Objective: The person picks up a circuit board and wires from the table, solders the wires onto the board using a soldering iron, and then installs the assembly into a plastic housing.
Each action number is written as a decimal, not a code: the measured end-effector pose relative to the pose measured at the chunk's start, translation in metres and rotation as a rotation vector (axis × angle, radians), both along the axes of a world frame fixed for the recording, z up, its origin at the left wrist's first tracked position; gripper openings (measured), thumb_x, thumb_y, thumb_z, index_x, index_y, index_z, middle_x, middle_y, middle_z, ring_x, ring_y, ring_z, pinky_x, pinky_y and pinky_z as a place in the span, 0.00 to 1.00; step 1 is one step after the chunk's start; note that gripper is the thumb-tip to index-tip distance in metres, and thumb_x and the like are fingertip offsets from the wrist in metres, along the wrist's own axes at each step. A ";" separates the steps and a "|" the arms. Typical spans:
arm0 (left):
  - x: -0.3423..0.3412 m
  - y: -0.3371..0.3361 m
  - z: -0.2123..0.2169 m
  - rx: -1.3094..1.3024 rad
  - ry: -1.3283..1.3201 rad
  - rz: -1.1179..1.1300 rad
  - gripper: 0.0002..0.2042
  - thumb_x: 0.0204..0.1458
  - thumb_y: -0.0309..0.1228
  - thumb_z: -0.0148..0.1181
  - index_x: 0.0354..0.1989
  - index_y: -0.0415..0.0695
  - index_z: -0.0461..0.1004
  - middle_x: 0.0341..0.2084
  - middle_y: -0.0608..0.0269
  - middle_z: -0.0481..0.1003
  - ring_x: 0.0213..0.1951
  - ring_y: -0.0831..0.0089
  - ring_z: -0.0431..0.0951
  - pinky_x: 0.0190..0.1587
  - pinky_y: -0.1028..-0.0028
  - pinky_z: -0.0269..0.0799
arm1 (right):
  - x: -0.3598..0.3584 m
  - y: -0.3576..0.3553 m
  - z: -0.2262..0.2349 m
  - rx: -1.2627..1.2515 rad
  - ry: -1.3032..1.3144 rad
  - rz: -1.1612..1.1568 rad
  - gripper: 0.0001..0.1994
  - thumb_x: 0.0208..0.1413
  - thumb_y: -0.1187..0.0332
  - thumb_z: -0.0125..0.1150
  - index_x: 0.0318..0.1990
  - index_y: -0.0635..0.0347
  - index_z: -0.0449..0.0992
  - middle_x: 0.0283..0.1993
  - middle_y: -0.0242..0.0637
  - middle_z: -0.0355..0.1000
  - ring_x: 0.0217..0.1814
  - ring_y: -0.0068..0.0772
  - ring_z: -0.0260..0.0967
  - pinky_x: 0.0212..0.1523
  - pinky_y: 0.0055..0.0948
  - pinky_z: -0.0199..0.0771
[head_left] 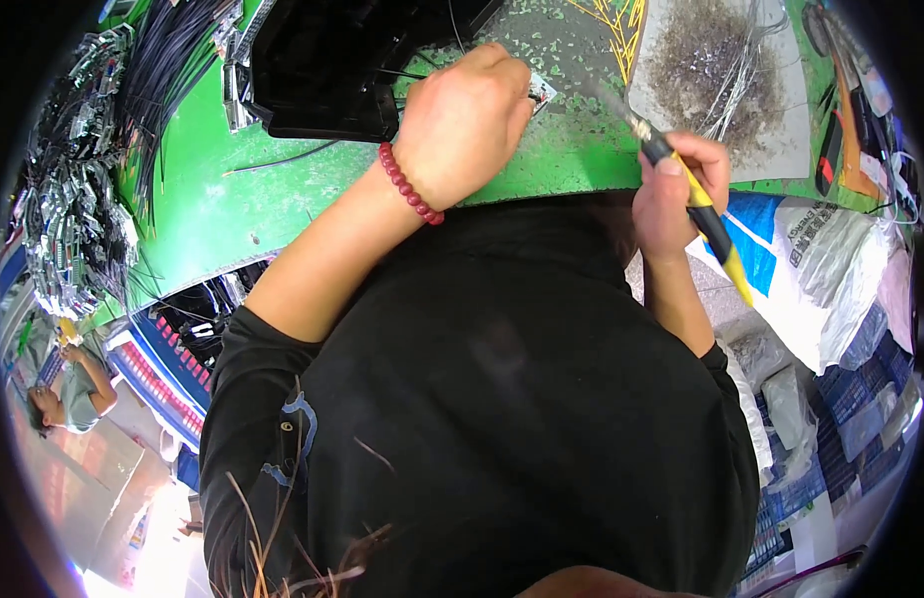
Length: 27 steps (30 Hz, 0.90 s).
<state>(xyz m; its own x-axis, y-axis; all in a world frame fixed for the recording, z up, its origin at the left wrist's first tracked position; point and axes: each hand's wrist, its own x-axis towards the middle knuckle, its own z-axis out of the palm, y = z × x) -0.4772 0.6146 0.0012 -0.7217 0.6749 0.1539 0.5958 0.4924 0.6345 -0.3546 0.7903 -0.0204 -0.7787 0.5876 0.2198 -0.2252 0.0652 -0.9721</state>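
Observation:
My right hand (676, 194) grips a yellow-and-black soldering iron (697, 204), its metal tip pointing up and left over the green bench (312, 204). My left hand (464, 125), with a red bead bracelet at the wrist, is closed at the edge of a black plastic housing (322, 75). Beyond its fingers a small pale board (544, 92) with tiny parts shows in part; the fingers seem to pinch at it, but their tips are hidden. Thin dark wires run from the housing toward this hand. The iron's tip is apart from the board.
Bundles of black wires (178, 80) and many small metal-framed parts (78, 189) fill the left. Yellow wires (626, 35) lie at the back, beside a pale sheet (791, 149) with solder debris. Hand tools (851, 110) stand far right. Another person (78, 389) is at lower left.

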 end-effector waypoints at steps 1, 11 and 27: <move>0.000 0.000 0.000 -0.004 0.006 0.004 0.03 0.47 0.25 0.60 0.26 0.40 0.73 0.28 0.57 0.73 0.30 0.56 0.75 0.32 0.65 0.72 | -0.002 0.001 0.003 0.059 0.031 0.086 0.16 0.53 0.72 0.64 0.46 0.65 0.68 0.39 0.35 0.69 0.36 0.22 0.68 0.42 0.22 0.69; -0.013 -0.009 0.021 0.164 -0.205 -0.011 0.04 0.45 0.23 0.60 0.25 0.36 0.72 0.22 0.55 0.72 0.27 0.64 0.74 0.30 0.71 0.68 | -0.055 0.009 0.026 0.928 0.182 0.372 0.20 0.43 0.77 0.66 0.46 0.48 0.77 0.32 0.30 0.75 0.24 0.29 0.70 0.28 0.29 0.69; -0.027 -0.044 0.072 0.195 0.261 0.144 0.22 0.42 0.16 0.58 0.50 0.38 0.72 0.48 0.51 0.70 0.41 0.57 0.78 0.39 0.67 0.77 | -0.113 -0.058 0.080 0.703 0.356 0.239 0.21 0.45 0.84 0.66 0.48 0.64 0.67 0.34 0.45 0.77 0.37 0.34 0.79 0.39 0.28 0.78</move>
<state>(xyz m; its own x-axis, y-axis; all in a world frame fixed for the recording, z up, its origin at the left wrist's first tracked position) -0.5039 0.5702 0.0732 -0.7269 0.5088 0.4612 0.6832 0.4679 0.5606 -0.4678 0.7318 0.0592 -0.6799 0.0480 0.7317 -0.5971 0.5430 -0.5905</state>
